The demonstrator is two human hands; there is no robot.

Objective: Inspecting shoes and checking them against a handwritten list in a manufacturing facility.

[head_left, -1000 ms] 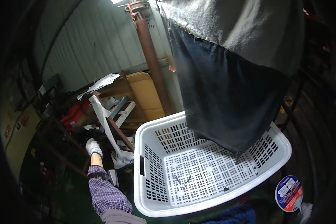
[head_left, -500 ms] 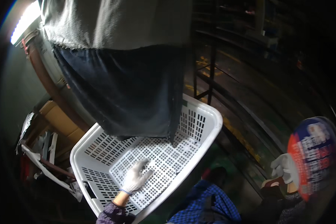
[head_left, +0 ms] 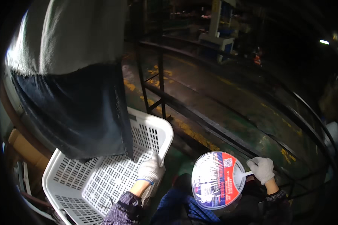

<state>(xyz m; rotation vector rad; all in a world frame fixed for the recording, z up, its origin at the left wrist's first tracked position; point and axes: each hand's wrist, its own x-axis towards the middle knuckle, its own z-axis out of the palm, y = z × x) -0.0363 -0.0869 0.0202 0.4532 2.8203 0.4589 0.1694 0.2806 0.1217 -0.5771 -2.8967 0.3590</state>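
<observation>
White basket (head_left: 163,129) is at my left, with a dark cloth (head_left: 77,108) hanging over its far part. My left hand (head_left: 150,171), gloved, covers its right rim; whether the fingers grip, I cannot tell. My right hand (head_left: 261,170) is closed around the handle of a round fan (head_left: 214,180).

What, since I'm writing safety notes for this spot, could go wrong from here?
1. The dark fabric flap hangs across the opening of the white slatted plastic laundry-style basket; it might snag if the basket shifts.
2. Only the gloved left hand is at the basket's rim, so the basket could tip or slip if pulled from that side.
3. The right hand holds a round hand fan by its handle; its broad face may block the view below.
</observation>
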